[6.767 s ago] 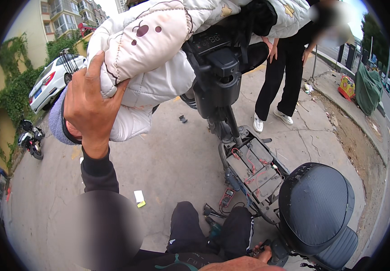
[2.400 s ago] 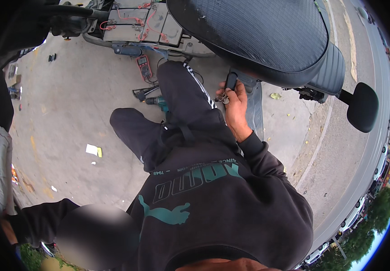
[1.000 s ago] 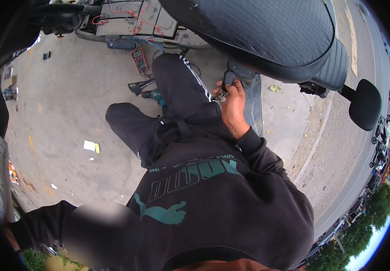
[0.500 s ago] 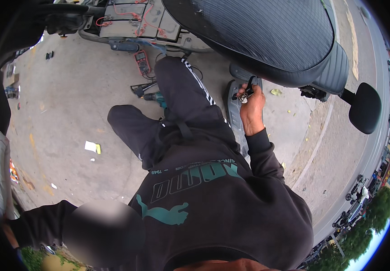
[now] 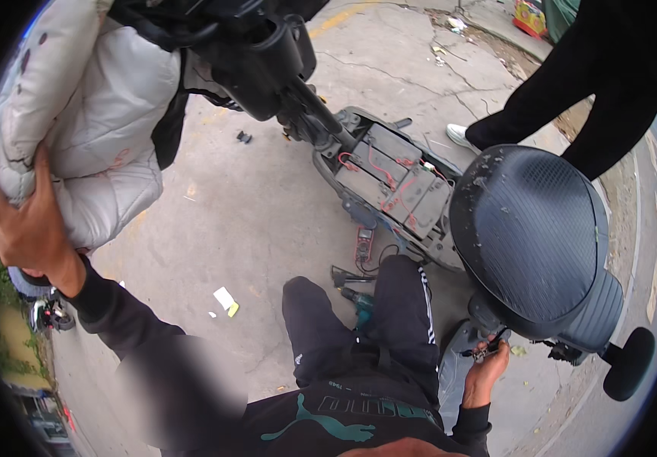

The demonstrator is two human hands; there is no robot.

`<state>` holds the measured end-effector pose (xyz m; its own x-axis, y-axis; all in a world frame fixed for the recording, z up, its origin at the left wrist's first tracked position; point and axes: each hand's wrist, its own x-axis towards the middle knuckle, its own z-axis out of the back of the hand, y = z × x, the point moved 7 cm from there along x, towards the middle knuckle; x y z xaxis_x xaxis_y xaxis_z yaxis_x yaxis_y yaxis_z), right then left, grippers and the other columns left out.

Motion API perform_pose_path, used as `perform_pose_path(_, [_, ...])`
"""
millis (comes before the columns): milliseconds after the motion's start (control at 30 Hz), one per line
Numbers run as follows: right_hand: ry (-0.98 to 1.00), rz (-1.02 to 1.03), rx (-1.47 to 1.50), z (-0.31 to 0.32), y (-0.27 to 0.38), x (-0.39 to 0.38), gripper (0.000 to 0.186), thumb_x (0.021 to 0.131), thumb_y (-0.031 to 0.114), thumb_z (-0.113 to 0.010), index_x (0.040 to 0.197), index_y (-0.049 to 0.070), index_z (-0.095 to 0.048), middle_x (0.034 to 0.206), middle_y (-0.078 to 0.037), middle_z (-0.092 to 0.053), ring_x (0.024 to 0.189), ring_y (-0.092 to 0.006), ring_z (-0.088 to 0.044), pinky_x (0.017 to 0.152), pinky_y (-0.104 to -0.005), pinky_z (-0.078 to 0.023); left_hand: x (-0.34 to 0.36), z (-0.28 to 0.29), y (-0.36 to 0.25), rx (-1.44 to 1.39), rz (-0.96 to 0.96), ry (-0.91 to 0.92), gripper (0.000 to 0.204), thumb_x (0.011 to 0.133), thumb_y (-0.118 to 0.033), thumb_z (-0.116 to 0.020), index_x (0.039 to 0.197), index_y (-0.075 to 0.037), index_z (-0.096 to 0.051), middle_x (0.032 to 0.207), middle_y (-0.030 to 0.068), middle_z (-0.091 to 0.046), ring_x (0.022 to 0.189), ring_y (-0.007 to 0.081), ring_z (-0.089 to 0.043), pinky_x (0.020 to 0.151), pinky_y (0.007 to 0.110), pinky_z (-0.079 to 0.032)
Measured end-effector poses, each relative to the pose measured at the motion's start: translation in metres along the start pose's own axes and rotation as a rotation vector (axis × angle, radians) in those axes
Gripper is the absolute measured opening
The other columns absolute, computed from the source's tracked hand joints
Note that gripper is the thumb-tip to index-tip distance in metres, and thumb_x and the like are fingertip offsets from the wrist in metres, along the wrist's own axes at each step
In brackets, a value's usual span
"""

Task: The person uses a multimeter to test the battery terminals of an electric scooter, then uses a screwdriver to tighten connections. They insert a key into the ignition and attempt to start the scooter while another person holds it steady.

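Observation:
Far left, my left hand [image 5: 28, 232] grips the edge of a white quilted scooter cover [image 5: 111, 145], fingers and thumb pressed into its padding. What lies beneath the padding is hidden. Low on the right, my right hand [image 5: 487, 372] is closed round a bunch of keys [image 5: 485, 349], just below the rear of the black scooter seat [image 5: 530, 236]. Ahead of my knees lies the scooter's uncovered floor section, where several grey batteries [image 5: 389, 179] sit side by side, joined by red wires.
A red multimeter [image 5: 363, 245] and a teal power drill [image 5: 359, 301] lie on the ground by my knees. Black handlebar parts [image 5: 256, 61] rise at the top. Another person's dark-clad legs [image 5: 564, 99] stand beyond the seat. A mirror [image 5: 630, 364] juts out at right.
My view has swung left and up toward the scooter's front. My left hand, out of sight before, now holds the quilted cover. The keys are still in my right hand.

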<state>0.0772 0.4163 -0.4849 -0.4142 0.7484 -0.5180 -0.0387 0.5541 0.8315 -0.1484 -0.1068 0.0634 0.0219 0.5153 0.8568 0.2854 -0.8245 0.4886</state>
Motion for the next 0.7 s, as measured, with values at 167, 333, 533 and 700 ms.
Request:
perform_pose_path(167, [0.065,-0.040,-0.038,-0.046,-0.007,-0.016,0.020,0.102,0.024,-0.041,0.107,0.008,-0.051,0.091,-0.006,-0.060,0.064,-0.0153,-0.055,0.058,-0.0313,-0.046,0.010,0.015,-0.022,-0.085,0.080,-0.024,0.065,0.068,-0.027,-0.093,0.126,-0.017,-0.067,0.097,0.0065,-0.070,0.085,0.0264,-0.071,0.074,0.037,-0.057])
perform_pose_path(333, [0.227,-0.212,-0.017,-0.073,-0.043,-0.014,0.017,0.102,0.022,-0.044,0.109,0.008,-0.051,0.091,-0.008,-0.061,0.063,-0.0174,-0.057,0.057,-0.0343,-0.049,0.009,0.026,-0.014,-0.078,0.093,0.017,0.065,0.069,-0.021,-0.092,0.127,-0.014,-0.066,0.100,0.0089,-0.070,0.087,0.0281,-0.071,0.076,0.038,-0.057])
perform_pose_path(533, [0.850,-0.807,-0.008,-0.131,-0.065,-0.121,0.013,0.099,0.012,-0.063,0.110,0.004,-0.061,0.086,-0.006,-0.065,0.081,-0.0194,-0.064,0.072,-0.0336,-0.053,0.008,0.021,-0.018,-0.039,0.066,-0.011,0.065,0.067,-0.029,-0.093,0.126,-0.020,-0.067,0.092,0.0045,-0.067,0.080,0.0245,-0.069,0.071,0.036,-0.056])
perform_pose_path(700, [1.210,-0.517,-0.721,-0.103,-0.079,-0.134,0.023,0.095,0.019,-0.072,0.109,0.002,-0.066,0.094,-0.004,-0.069,0.090,-0.0087,-0.062,0.079,-0.0237,-0.049,0.007,0.020,-0.014,-0.067,0.069,-0.014,0.064,0.067,-0.029,-0.093,0.125,-0.020,-0.067,0.093,0.0037,-0.067,0.081,0.0246,-0.070,0.070,0.035,-0.056])
